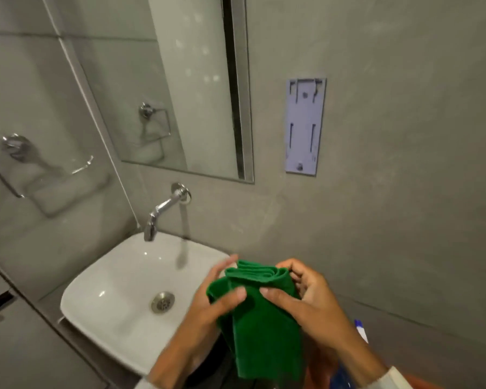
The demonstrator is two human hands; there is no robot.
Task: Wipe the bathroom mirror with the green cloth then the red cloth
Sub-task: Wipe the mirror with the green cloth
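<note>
Readable text: none anywhere in view.
Pale plastic wall bracket [305, 126]: blank, no lettering.
Folded green cloth [264, 313]: no label showing.

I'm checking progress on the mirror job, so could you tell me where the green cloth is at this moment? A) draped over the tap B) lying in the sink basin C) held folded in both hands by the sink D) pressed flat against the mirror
C: the green cloth sits folded between the left hand and right hand, beside the sink, off the mirror.

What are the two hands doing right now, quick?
Left hand: closed on the green cloth, thumb on top.
Right hand: closed on the same green cloth, from its other side.
</note>
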